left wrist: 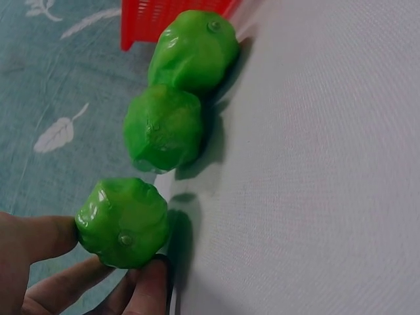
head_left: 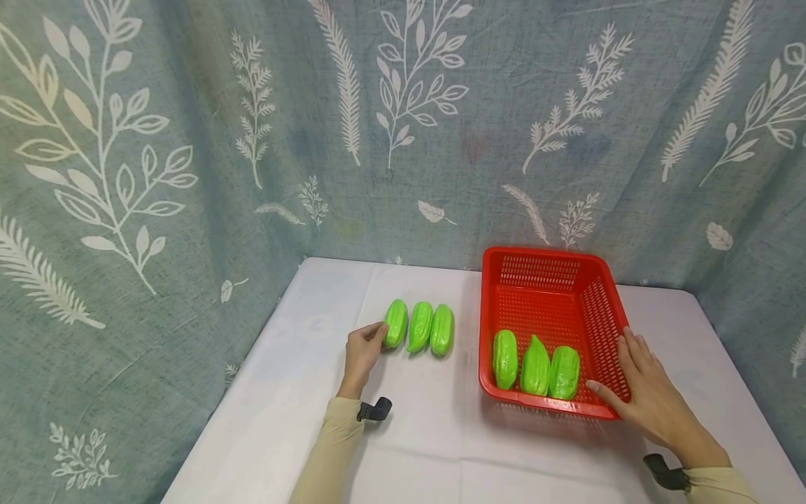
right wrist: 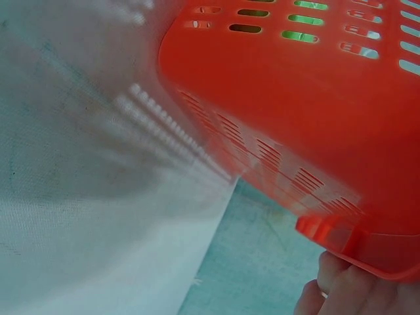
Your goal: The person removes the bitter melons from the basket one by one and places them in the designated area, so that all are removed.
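Note:
Three green ridged gourds lie side by side on the white table. My left hand (head_left: 363, 353) pinches the leftmost gourd (head_left: 396, 324), with the thumb on one side and fingers on the other in the left wrist view. Close to its right are the middle gourd (head_left: 420, 327) and the right gourd (head_left: 442, 330). On the corner of a red basket (head_left: 546, 253) rests my right hand (head_left: 655, 395), its fingers fairly straight along the right rim and the thumb over the front rim. Three more gourds (head_left: 535, 367) lie inside, along the basket's front.
A white cloth covers the table (head_left: 415, 434). Behind it and at both sides hangs a grey-green curtain (head_left: 403, 196) with white leaf prints. The slotted basket wall (right wrist: 262, 144) fills much of the right wrist view.

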The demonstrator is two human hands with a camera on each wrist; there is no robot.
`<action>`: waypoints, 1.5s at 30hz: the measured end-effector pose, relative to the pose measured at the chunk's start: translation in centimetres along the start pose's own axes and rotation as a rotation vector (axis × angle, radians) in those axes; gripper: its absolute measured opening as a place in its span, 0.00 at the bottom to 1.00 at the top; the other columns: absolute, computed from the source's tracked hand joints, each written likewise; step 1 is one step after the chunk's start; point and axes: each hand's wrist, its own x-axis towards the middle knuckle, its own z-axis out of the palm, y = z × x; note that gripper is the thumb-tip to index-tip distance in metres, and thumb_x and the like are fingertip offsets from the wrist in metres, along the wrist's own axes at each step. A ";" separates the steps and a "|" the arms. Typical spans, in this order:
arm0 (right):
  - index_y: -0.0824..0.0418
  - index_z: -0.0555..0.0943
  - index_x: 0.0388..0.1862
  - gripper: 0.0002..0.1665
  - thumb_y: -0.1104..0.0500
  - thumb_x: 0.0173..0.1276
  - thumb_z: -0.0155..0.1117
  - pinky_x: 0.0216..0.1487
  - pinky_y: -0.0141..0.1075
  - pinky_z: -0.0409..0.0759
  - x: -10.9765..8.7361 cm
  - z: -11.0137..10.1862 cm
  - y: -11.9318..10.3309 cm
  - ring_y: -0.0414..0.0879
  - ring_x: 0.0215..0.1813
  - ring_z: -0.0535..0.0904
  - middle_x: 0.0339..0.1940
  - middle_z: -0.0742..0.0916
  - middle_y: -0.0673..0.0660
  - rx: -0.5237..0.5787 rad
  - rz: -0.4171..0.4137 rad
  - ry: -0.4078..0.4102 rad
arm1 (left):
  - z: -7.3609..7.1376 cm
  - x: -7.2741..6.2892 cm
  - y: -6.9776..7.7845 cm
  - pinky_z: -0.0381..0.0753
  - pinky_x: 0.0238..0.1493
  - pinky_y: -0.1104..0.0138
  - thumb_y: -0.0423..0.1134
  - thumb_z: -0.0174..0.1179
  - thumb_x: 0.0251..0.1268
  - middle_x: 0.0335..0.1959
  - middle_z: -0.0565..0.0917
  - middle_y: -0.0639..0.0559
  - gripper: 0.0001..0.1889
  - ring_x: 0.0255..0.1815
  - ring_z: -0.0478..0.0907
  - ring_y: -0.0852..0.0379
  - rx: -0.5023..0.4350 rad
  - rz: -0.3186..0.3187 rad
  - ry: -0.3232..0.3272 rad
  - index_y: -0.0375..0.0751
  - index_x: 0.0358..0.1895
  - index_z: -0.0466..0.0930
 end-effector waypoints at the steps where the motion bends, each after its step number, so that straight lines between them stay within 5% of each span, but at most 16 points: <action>1: 0.71 0.42 0.84 0.62 0.35 0.73 0.60 0.84 0.66 0.35 0.0 0.0 0.0 0.71 0.86 0.39 0.86 0.46 0.73 0.001 0.001 -0.001 | 0.0 0.0 0.0 0.89 0.53 0.60 0.47 0.60 0.77 0.58 0.86 0.36 0.22 0.57 0.86 0.44 0.002 -0.002 -0.001 0.34 0.62 0.82; 45: 0.69 0.37 0.84 0.64 0.32 0.73 0.57 0.82 0.70 0.38 0.1 -0.1 -0.2 0.70 0.86 0.34 0.86 0.42 0.72 -0.004 0.045 -0.043 | 1.2 -0.1 0.2 0.89 0.52 0.56 0.47 0.62 0.74 0.54 0.88 0.37 0.20 0.57 0.86 0.42 0.100 0.044 0.060 0.36 0.59 0.85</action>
